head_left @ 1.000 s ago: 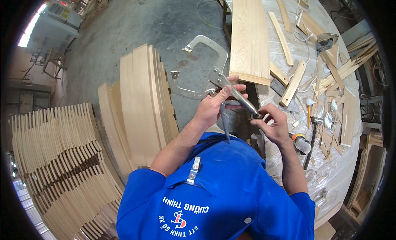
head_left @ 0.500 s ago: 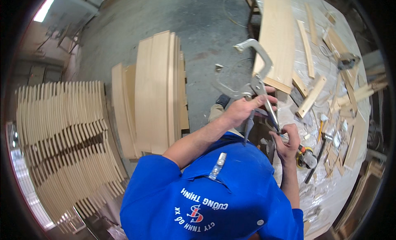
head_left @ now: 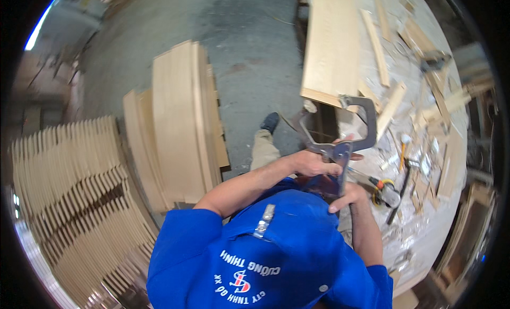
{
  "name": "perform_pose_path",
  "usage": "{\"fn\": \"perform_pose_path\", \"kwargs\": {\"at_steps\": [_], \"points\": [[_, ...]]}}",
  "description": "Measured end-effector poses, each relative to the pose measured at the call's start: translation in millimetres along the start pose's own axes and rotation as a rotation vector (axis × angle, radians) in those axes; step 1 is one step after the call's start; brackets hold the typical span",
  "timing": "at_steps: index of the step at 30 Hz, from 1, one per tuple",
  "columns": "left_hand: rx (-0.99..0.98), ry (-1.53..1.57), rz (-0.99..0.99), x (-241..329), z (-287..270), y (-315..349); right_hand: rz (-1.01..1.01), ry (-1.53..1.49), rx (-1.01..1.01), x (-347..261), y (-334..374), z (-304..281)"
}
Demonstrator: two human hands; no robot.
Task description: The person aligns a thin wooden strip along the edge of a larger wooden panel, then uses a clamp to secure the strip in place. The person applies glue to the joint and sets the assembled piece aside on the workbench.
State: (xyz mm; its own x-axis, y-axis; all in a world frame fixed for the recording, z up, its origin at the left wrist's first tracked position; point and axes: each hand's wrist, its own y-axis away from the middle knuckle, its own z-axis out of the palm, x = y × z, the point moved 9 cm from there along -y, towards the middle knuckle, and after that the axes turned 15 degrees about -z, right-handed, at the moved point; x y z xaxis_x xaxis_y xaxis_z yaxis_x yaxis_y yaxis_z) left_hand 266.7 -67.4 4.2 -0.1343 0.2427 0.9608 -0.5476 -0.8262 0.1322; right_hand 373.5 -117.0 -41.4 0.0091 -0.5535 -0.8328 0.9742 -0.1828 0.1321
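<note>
A metal locking C-clamp [head_left: 370,129] is in front of me, its wide jaws pointing away toward the end of a pale wooden board [head_left: 334,43]. My left hand [head_left: 314,163] is closed round its handles just below the jaws, some fingers showing beyond the metal. At the near end of the handles is my right hand [head_left: 350,195], fingers curled and thumb pointing left. Its fingertips are partly hidden, but it appears to grip the handle end. The jaw tips are close to the board's near end; whether they touch it I cannot tell.
A plastic-covered table [head_left: 419,240] on the right carries wood strips [head_left: 375,46], a hammer [head_left: 406,192] and a yellow-and-black power tool [head_left: 386,193]. Curved boards [head_left: 178,123] stand stacked on the floor at left, beside a large pile of slats [head_left: 69,155].
The clamp has swung round, its jaws now nearer the board's end and lower. My left hand has come closer to my body, and the right hand has dropped slightly and moved left.
</note>
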Motion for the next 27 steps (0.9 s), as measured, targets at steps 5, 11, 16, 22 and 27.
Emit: {"fn": "perform_pose_path", "kwargs": {"at_steps": [5,11,16,22,27], "points": [[-0.016,-0.003,-0.147,-35,-11,-17,-0.097,0.198,0.325,0,-5,1],[0.001,0.54,-0.365,-109,-4,-9,-0.089,0.25,0.642,50,13,-28],[0.048,0.58,-0.58,-146,-5,-5,-0.159,0.378,0.706,66,8,-25],[0.001,0.481,-0.668,-162,-19,-26,-0.127,0.456,0.807,66,0,-41],[-0.017,0.538,-0.62,-166,-25,-39,-0.116,0.443,0.821,60,-4,-51]]}}
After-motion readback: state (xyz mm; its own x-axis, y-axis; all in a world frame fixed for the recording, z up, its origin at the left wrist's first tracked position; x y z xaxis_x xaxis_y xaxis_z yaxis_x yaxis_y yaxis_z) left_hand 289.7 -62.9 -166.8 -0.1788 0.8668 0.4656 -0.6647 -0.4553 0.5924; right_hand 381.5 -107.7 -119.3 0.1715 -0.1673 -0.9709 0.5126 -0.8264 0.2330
